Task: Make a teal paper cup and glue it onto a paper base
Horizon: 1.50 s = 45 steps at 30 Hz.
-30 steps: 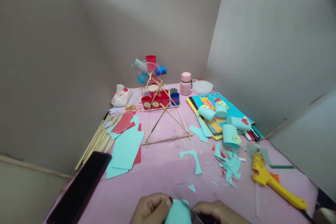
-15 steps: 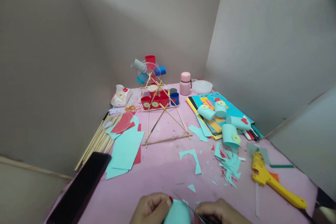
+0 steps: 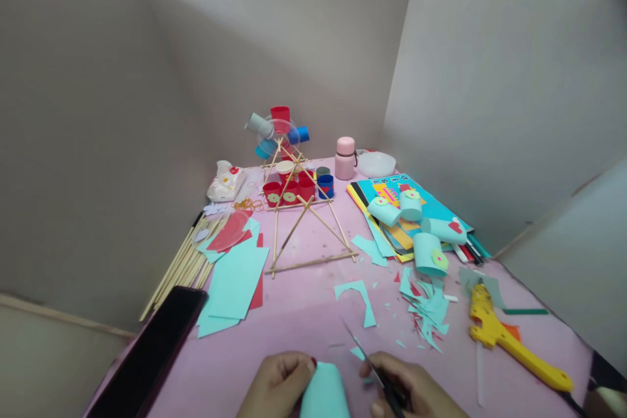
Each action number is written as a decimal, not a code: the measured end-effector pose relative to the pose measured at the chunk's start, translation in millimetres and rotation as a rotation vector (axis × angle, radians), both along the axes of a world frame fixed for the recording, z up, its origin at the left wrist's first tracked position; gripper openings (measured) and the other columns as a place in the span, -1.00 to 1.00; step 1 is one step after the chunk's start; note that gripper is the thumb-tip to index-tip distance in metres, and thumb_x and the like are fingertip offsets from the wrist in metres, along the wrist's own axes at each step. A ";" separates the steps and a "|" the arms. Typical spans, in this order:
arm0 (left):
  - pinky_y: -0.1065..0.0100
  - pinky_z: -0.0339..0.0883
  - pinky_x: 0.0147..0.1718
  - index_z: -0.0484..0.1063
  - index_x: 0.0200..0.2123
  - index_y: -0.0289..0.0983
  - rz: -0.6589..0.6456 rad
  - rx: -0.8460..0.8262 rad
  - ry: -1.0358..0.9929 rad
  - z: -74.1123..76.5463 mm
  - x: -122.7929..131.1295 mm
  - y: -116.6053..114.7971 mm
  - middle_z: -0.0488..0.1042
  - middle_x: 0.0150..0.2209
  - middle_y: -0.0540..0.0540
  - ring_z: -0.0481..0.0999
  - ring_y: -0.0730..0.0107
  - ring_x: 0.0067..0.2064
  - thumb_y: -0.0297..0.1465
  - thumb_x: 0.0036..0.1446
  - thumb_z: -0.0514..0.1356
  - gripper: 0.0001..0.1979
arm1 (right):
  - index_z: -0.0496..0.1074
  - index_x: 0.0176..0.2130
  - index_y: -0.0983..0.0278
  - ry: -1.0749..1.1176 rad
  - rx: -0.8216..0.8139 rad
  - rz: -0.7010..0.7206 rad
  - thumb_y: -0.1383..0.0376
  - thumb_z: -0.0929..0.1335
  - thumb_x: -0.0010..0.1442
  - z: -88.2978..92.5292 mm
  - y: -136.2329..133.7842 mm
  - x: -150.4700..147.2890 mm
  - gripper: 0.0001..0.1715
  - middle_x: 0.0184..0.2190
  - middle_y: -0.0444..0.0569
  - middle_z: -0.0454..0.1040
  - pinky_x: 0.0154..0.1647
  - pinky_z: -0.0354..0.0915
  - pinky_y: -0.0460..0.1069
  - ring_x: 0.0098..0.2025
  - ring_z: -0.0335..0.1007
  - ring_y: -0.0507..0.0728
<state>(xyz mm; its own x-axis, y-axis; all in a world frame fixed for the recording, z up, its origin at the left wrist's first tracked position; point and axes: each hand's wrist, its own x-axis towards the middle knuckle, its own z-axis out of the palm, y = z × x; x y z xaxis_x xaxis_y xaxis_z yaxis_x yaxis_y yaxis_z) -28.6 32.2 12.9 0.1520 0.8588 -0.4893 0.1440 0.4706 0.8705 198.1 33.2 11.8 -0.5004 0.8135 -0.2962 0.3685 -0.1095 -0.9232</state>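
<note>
At the bottom edge, my left hand point(image 3: 281, 384) pinches a curved piece of light-blue paper point(image 3: 324, 393) between thumb and fingers. My right hand point(image 3: 409, 386) is closed around the black handles of scissors point(image 3: 379, 373). Their blades point up and left, apart from the paper and beside its right edge. A small paper scrap point(image 3: 357, 353) lies just behind the blades. The lower part of the held paper is cut off by the frame.
A phone point(image 3: 151, 346) and light-blue sheets point(image 3: 238, 284) lie on the left. A stick frame point(image 3: 313, 262) stands mid-table. Paper scraps point(image 3: 428, 307), light-blue paper cups point(image 3: 430, 253) and a yellow glue gun point(image 3: 519, 346) are on the right. A pink flask point(image 3: 345, 160) stands behind.
The scissors have moved away from the paper's edge to the right, and their blades now point more upward. My left hand and the paper have shifted slightly left.
</note>
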 end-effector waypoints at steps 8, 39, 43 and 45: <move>0.31 0.31 -0.16 0.54 -0.30 -0.24 -0.039 0.275 0.345 -5.9 -18.5 17.8 0.58 -0.26 -0.11 0.50 0.17 -0.18 -0.21 0.07 0.13 -0.73 | 0.34 0.05 0.15 -0.635 0.793 -0.209 0.46 0.29 -0.02 -28.7 -9.1 2.5 -0.38 -0.18 0.03 0.46 -0.22 0.40 -0.02 -0.12 0.42 0.22; 0.36 0.29 -0.38 0.46 -0.59 -0.27 -0.065 0.419 0.358 56.4 31.5 49.0 0.55 -0.54 -0.07 0.49 0.27 -0.42 -0.26 -0.01 0.18 -0.76 | 0.31 0.00 0.20 -0.517 1.085 -0.508 0.42 0.35 0.01 -21.2 -8.5 3.8 -0.49 -0.04 0.17 0.40 -0.12 0.34 0.18 -0.05 0.38 0.36; 0.36 0.32 -0.25 0.58 -0.38 -0.23 -0.204 0.479 0.417 54.9 32.8 51.8 0.63 -0.35 -0.07 0.56 0.24 -0.28 -0.37 -0.04 0.18 -0.82 | 0.26 0.04 0.15 -0.375 0.918 -0.610 0.37 0.32 0.04 -33.5 -11.4 1.2 -0.46 -0.04 0.06 0.38 -0.04 0.31 0.12 0.06 0.30 0.32; 0.36 0.29 -0.35 0.56 -0.49 -0.25 -0.207 0.509 0.489 58.0 26.6 51.6 0.60 -0.48 -0.08 0.53 0.25 -0.39 -0.31 0.04 0.15 -0.78 | 0.27 0.03 0.14 -0.292 0.847 -0.641 0.34 0.32 0.06 -36.2 -12.8 -0.8 -0.50 -0.04 0.03 0.38 0.00 0.28 0.09 0.09 0.28 0.30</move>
<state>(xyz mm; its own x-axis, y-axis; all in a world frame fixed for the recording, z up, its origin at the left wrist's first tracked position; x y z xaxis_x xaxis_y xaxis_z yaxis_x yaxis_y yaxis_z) -2.0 83.8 70.9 0.2023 0.9751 -0.0910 0.6137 -0.0538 0.7877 197.3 20.4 -24.4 0.0852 0.8928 0.4423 0.6856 0.2695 -0.6762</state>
